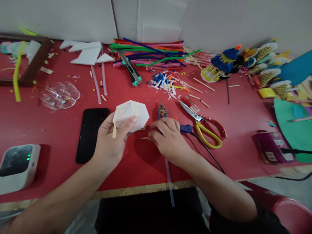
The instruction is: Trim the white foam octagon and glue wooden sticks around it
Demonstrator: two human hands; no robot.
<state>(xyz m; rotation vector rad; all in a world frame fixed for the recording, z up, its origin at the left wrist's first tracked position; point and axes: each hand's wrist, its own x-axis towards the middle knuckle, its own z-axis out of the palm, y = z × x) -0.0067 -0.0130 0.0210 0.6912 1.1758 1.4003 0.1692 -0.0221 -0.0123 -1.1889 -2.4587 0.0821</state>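
My left hand (110,138) is closed round a white foam piece (133,113) with thin wooden sticks glued to it, holding it just above the red table (48,130). My right hand (168,138) rests on the table with curled fingers, gripping a glue gun (186,128) whose blue body pokes out to the right. A clear glue stick (169,178) runs back from under that hand toward me. Short wooden sticks (144,138) lie between both hands.
A black phone (91,135) lies left of my left hand. Red-and-yellow scissors (207,126) lie right of my right hand. Behind are coloured pipe cleaners (148,52), a utility knife (131,73), foam scraps (87,53), a clear flower-shaped tray (59,95), and a white device (17,165).
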